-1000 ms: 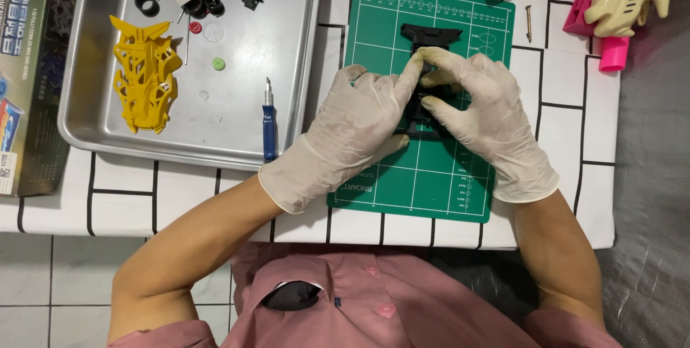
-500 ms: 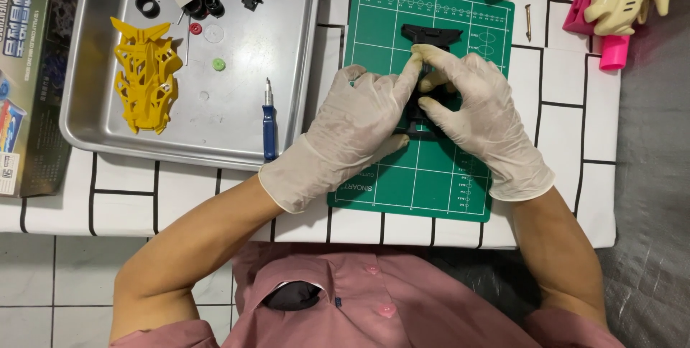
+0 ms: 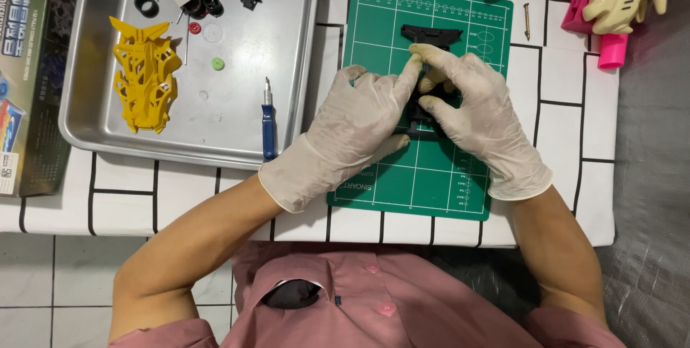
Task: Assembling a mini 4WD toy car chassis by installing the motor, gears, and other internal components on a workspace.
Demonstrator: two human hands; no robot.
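both our gloved hands pinch the black model-car chassis on the green cutting mat: left hand, right hand closed around its middle. we judge it light, rigid plastic, best gripped along its side rails.

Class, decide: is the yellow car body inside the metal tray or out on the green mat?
Inside. The yellow car body lies flat within the metal tray, left of the green mat.

Black chassis on a green gridded cutting mat; yellow car body in a silver tray; white surface with black lines.
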